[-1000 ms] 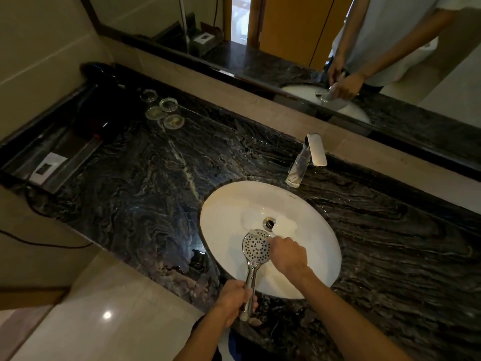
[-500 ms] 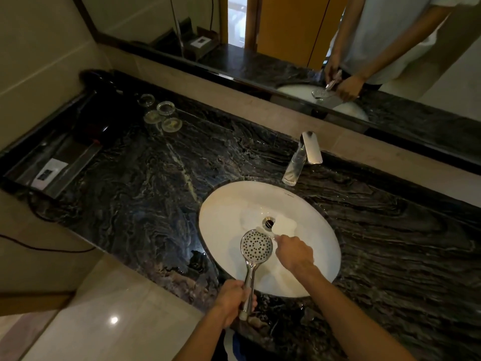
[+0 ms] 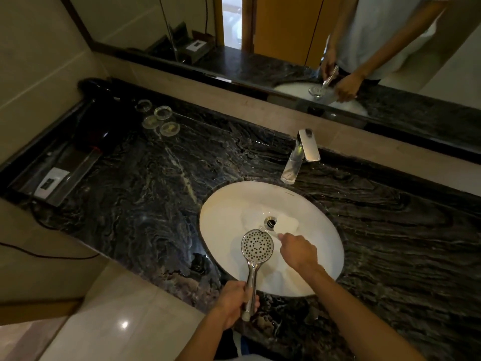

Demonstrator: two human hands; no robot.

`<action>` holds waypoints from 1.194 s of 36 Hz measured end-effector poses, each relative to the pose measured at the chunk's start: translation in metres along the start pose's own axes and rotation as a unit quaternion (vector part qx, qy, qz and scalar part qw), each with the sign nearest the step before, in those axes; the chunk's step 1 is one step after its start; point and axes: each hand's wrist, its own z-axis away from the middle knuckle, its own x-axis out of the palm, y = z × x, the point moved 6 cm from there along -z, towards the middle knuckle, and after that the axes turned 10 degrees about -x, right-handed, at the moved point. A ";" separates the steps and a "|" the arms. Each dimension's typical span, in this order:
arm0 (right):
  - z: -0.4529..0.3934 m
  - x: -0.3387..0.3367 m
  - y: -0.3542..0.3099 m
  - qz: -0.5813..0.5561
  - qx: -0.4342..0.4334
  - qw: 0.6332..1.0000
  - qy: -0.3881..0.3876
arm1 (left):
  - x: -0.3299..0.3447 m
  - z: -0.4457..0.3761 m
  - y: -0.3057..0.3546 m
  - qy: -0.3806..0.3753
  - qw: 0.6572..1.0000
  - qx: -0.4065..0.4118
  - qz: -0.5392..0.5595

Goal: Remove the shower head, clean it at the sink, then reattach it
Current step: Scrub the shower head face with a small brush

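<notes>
My left hand (image 3: pixel 234 300) grips the shower head (image 3: pixel 256 250) by its handle, face up over the sink (image 3: pixel 322 209). Right hand (image 3: pixel 298 252) is curled; contents indeterminate. Recommend scrubbing every nozzle, keeping the head above the basin.

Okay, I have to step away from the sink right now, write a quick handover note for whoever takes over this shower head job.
Left hand: grips the shower head by its handle, nozzle face up, over the near side of the sink.
Right hand: fingers curled beside the head's right edge, pinching something small and pale; what it is cannot be told.
Faucet: no running water visible.
Done: head is off its mount and at the sink.
Left: finish cleaning the nozzle face, rinse, reattach it in the shower.
</notes>
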 end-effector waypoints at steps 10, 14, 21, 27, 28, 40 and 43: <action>0.054 0.056 -0.020 0.032 -0.074 0.995 -0.051 | -0.001 -0.002 0.000 -0.009 1.000 -0.007 0.022; 0.037 0.033 -0.015 0.033 -0.043 0.999 0.001 | -0.002 -0.004 -0.001 -0.009 1.000 -0.004 0.018; 0.013 0.003 0.004 0.009 0.006 1.000 0.015 | -0.003 -0.008 -0.002 -0.010 1.000 -0.002 0.008; 0.043 0.038 0.004 0.020 -0.028 0.999 0.010 | -0.005 -0.014 -0.004 -0.015 0.999 -0.011 0.026; 0.049 0.046 0.002 0.029 -0.036 0.999 0.003 | -0.006 -0.015 -0.005 -0.015 0.999 -0.012 0.030; 0.022 0.026 0.016 -0.061 0.035 0.997 0.017 | -0.008 -0.020 -0.005 -0.015 0.999 -0.026 0.037; 0.027 0.032 0.017 -0.091 0.056 0.994 0.012 | -0.008 -0.020 -0.005 -0.016 0.999 -0.026 0.030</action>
